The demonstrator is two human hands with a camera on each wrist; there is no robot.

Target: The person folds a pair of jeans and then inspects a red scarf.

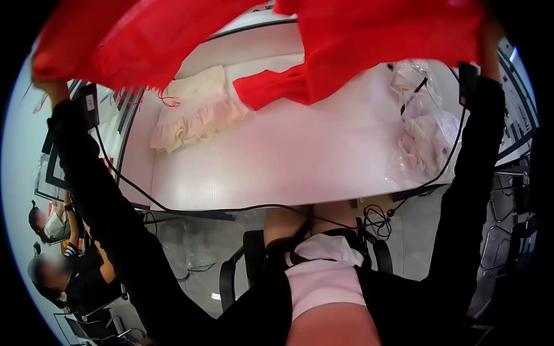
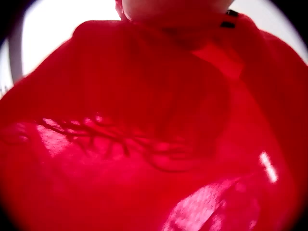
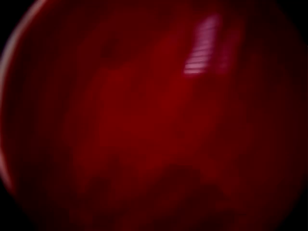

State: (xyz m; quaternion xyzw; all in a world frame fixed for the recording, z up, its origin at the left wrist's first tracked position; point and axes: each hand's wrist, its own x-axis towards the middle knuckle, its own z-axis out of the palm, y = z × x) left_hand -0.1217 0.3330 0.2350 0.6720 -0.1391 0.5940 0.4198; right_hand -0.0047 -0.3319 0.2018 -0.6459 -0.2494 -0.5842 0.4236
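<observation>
Red garment (image 2: 144, 144) fills both wrist views edge to edge, blurred and dark in the right one (image 3: 144, 120). From the head camera, a seated person in black sleeves holds the garment (image 1: 369, 40) spread high above a white surface (image 1: 288, 167). The left hand (image 1: 51, 87) grips one upper end and the right hand (image 1: 490, 57) the other. The fingers of both are buried in the fabric, holding it, and their exact curl cannot be told. One red sleeve (image 1: 268, 86) hangs down over the middle of the surface, and loose threads (image 1: 168, 99) trail from the left part. A cream frilled cloth (image 1: 196, 112) lies flat on the surface's far left. A clear plastic bag (image 1: 421, 130) with pale contents sits at the right edge, well apart from the cloth. A black cable (image 1: 173, 203) runs along the near edge. Two people (image 1: 57, 254) sit at lower left.
</observation>
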